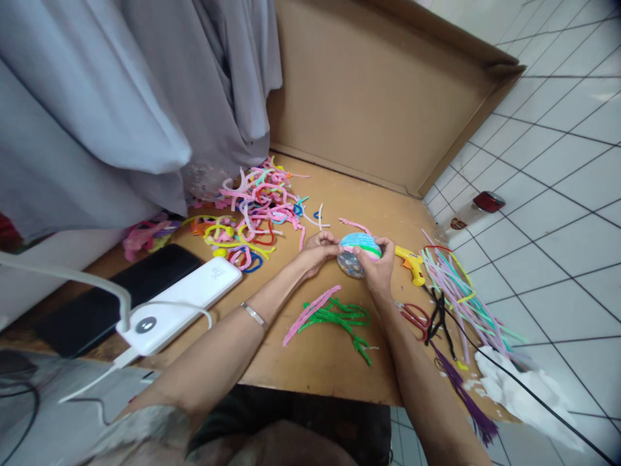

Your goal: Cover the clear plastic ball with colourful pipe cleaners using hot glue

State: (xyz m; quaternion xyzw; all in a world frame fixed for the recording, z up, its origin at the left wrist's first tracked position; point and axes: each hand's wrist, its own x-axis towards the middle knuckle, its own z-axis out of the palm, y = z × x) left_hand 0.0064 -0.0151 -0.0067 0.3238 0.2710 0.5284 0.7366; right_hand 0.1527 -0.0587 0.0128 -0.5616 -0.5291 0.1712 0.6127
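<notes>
A round clear plastic piece (pixel 352 266) is partly covered with rows of fuzzy pipe cleaners, light blue on top, then green and pink. My right hand (pixel 381 268) grips it from the right, thumb lying across the front. At its left edge my left hand (pixel 317 254) has its fingers pinched together, touching the piece where the pink row ends. On the table just below lie pink pipe cleaners (pixel 310 316) and a bunch of green pipe cleaners (pixel 339 314). To the right of my right hand is a yellow glue gun (pixel 411 264).
A tangled heap of coloured pipe cleaners (pixel 264 200) lies back left. Nearer are a white power bank (pixel 184 307) with cables and a black phone (pixel 160 278). Red-handled scissors (pixel 416 318), long pastel pipe cleaners (pixel 451 285) and white stuffing (pixel 519 385) lie right. A cardboard panel (pixel 369 90) stands behind.
</notes>
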